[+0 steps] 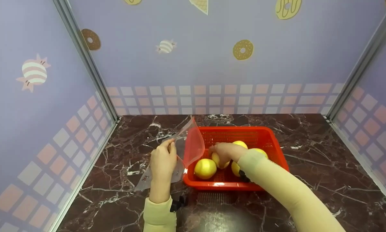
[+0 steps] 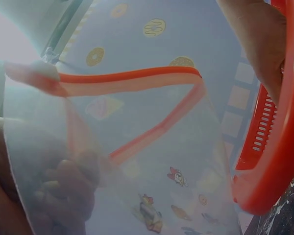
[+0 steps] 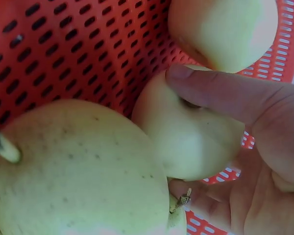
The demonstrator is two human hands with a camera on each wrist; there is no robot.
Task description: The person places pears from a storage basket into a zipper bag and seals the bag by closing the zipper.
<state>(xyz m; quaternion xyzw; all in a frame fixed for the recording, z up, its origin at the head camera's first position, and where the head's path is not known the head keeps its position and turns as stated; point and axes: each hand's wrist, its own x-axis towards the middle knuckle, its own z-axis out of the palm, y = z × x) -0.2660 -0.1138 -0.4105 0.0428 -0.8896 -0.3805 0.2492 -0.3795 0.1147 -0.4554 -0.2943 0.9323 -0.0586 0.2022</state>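
My left hand (image 1: pixel 163 161) pinches the edge of a clear plastic bag (image 1: pixel 196 146) with a red band round its mouth. The bag's mouth gapes over the left side of a red basket (image 1: pixel 225 186). In the left wrist view, small printed pictures show on the bag's wall, and the fingers are blurred behind the plastic. Down in the basket my right hand (image 1: pixel 226 152) grips a pale yellow pear (image 3: pixel 191 134), thumb on top and fingers underneath. Beside it lie a large speckled pear (image 3: pixel 83 166) with a stem and another pear (image 3: pixel 225 32).
Another yellow pear (image 1: pixel 205 168) sits at the basket's front left, and more lie under and behind the right forearm. The basket stands on a dark marbled tabletop (image 1: pixel 109 193). Patterned panels (image 1: pixel 193 64) enclose the table at the back and both sides.
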